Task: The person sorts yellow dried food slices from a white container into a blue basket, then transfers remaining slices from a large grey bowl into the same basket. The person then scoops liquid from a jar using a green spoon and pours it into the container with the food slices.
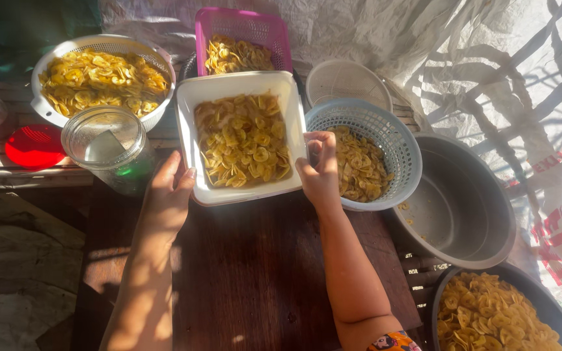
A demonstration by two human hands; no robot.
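**Mia:** What are the two hands holding?

**Ben:** A white square tray full of yellow banana chips. It sits in the middle of the frame, a bit above center. The left hand is on its lower left edge, with the fingers flat along the side. The right hand is closed around its lower right rim, thumb on top.

**Mia:** What is under it?

**Ben:** A dark wooden table.

**Mia:** What else is close by?

**Ben:** A grey-blue round basket with chips touches the tray on the right. A pink basket with chips is just behind it, at the top. A white colander of chips is in the upper left. A glass jar stands just left of the left hand, with a red lid beside it. A grey bowl sits at the right, and a dark pan of chips fills the lower right corner.
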